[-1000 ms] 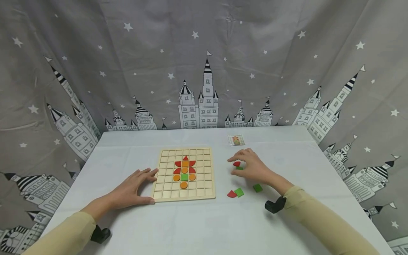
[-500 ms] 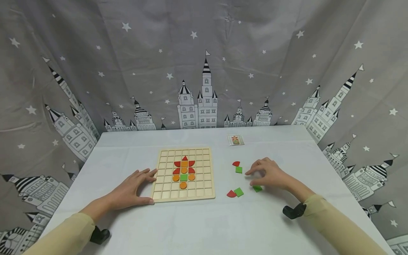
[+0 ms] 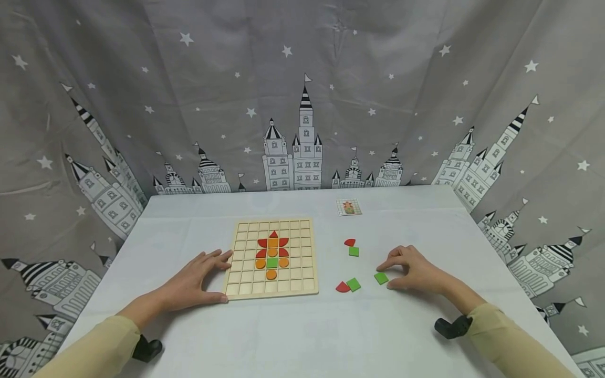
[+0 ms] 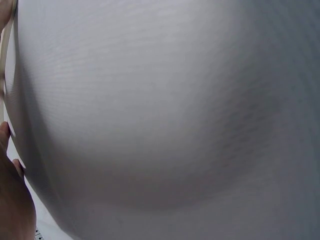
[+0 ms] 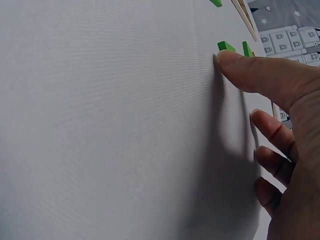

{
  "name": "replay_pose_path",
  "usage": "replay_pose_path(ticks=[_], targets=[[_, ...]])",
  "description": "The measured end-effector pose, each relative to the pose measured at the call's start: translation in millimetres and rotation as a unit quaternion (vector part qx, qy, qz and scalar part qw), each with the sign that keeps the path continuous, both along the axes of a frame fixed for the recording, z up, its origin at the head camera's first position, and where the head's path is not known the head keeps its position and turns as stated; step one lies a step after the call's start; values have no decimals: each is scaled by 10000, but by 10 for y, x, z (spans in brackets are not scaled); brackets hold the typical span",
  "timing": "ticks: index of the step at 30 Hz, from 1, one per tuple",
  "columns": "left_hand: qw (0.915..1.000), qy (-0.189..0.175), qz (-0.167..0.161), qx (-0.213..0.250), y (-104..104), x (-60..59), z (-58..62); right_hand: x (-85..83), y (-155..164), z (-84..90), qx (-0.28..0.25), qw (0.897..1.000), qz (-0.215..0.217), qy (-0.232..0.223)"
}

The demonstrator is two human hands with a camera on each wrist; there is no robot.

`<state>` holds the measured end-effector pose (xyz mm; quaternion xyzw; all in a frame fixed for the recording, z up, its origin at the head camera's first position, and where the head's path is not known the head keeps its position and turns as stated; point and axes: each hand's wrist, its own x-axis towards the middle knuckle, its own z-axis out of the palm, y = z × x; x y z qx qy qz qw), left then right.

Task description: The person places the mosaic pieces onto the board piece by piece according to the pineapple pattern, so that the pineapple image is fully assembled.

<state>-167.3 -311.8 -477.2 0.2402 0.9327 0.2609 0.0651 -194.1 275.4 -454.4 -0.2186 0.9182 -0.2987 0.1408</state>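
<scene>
In the head view, a square wooden grid board (image 3: 302, 283) lies left of the table's middle. Red, orange and green pieces form a figure on it. My left hand (image 3: 200, 281) rests at the board's left edge, fingers spread, thumb by the near corner; its fingers (image 4: 15, 200) barely enter the left wrist view. On the right, my right hand (image 3: 413, 270) has thumb and index finger at opposite sides of a green square tile (image 3: 381, 278), which lies flat on the table. The right wrist view shows the thumb (image 5: 250, 72) against a green tile's edge.
A red quarter-circle piece (image 3: 350, 242) lies beside another green square (image 3: 354, 252). Nearer me, a red quarter-circle (image 3: 342, 287) touches a third green square (image 3: 353, 284). A small picture card (image 3: 348, 207) lies at the back. A grey patterned curtain (image 3: 236, 94) hangs behind the table.
My right hand has moved right and toward me, from over the back red and green pieces to the rightmost green square tile. My left hand stays at the board.
</scene>
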Motion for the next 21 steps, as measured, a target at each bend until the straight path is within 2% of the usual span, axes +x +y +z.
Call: replay_pose_path(ticks=[9, 21], targets=[[10000, -47, -5, -14, 7, 0, 16, -13, 19, -86, -183, 9995, -164, 174], [9999, -109, 1, 11, 5, 0, 28, 20, 4, -98, -358, 9986, -303, 251]])
